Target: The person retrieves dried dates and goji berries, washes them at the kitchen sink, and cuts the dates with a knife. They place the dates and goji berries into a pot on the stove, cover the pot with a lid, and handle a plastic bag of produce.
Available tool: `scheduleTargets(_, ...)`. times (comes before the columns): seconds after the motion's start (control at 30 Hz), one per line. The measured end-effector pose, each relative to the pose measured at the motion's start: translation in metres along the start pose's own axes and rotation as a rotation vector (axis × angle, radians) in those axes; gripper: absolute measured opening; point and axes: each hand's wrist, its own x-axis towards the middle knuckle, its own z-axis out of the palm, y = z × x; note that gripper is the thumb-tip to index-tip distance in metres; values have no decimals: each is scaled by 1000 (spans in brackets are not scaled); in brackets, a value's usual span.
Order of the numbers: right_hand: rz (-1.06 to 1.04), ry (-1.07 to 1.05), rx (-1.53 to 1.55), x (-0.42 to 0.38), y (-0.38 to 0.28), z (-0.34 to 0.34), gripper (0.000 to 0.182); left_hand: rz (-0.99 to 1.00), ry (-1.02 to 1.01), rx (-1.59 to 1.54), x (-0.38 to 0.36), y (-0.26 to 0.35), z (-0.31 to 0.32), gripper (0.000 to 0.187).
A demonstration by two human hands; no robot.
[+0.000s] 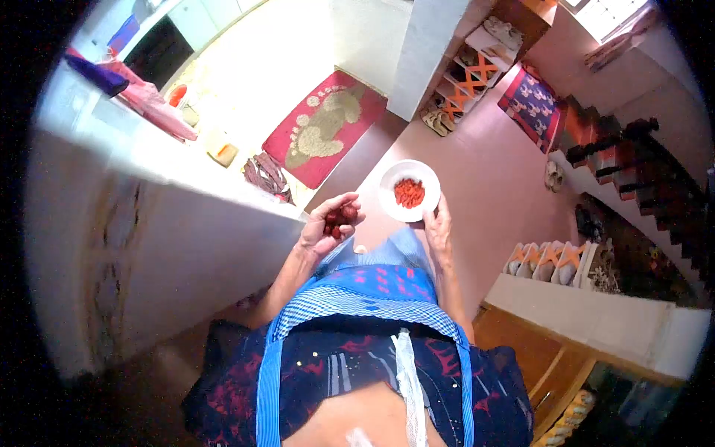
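My left hand (322,232) is cupped palm up, its fingers curled around several dark red dates (342,218). In my right hand (440,228) is a white bowl (388,203), gripped at its near right rim with the thumb against the side. Small orange-red dried berries that look like goji berries (410,194) lie in the middle of the bowl. The two hands are apart, in front of the blue apron (372,279) that I wear. The berries do not touch the dates.
A red mat with a footprint pattern (325,127) lies in the doorway, beside a brown striped cloth (266,177). Shelves with shoes (465,82) stand ahead to the right. A staircase (625,164) rises at the right, and a wall (186,231) runs along my left.
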Motion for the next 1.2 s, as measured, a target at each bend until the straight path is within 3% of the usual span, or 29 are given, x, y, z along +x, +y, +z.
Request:
scheduleTargets(0.03, 43, 2, 30, 11, -7, -31, 41, -15, 1, -29, 23, -23, 12, 24)
scheduleTargets(0.17, -90, -49, -77, 94, 0, -28, 43, 145, 68, -75, 51, 5, 18, 25)
scheduleTargets(0.2, 85, -47, 7, 102, -13, -24, 43, 191, 74, -92, 60, 16, 10, 24)
scheduleTargets(0.27, 108, -94, -25, 143, -4, -19, 44, 274, 101, -135, 79, 41, -6, 23)
scheduleTargets(0.37, 140, -261, -77, 235, -7, -9, 47, 447, 192, -230, 114, 88, -10, 19)
scheduleTargets(0.4, -61, -355, -165, 271, 0, -6, 48, 496, 263, -269, 123, 104, -10, 17)
scheduleTargets(0.43, 8, -414, -157, 297, -10, 5, 49, 530, 238, -329, 127, 120, -8, 16)
scheduleTargets(0.57, 132, -637, -188, 381, -57, 91, 49, 705, 267, -347, 131, 190, -24, 19)
scheduleTargets(0.63, 53, -789, -285, 431, -59, 142, 51, 807, 317, -339, 142, 227, -38, 22)
scheduleTargets(0.8, 113, -927, -202, 513, -72, 273, 50, 905, 409, -411, 186, 326, -64, 47)
scheduleTargets(0.9, 271, -956, -117, 564, -68, 347, 49, 874, 416, -471, 209, 402, -83, 50)
scheduleTargets(1.07, 316, -916, -116, 663, -88, 444, 48, 760, 368, -518, 259, 566, -97, 45)
scheduleTargets(1.2, 303, -737, -85, 741, -114, 497, 47, 651, 252, -444, 316, 706, -89, 41)
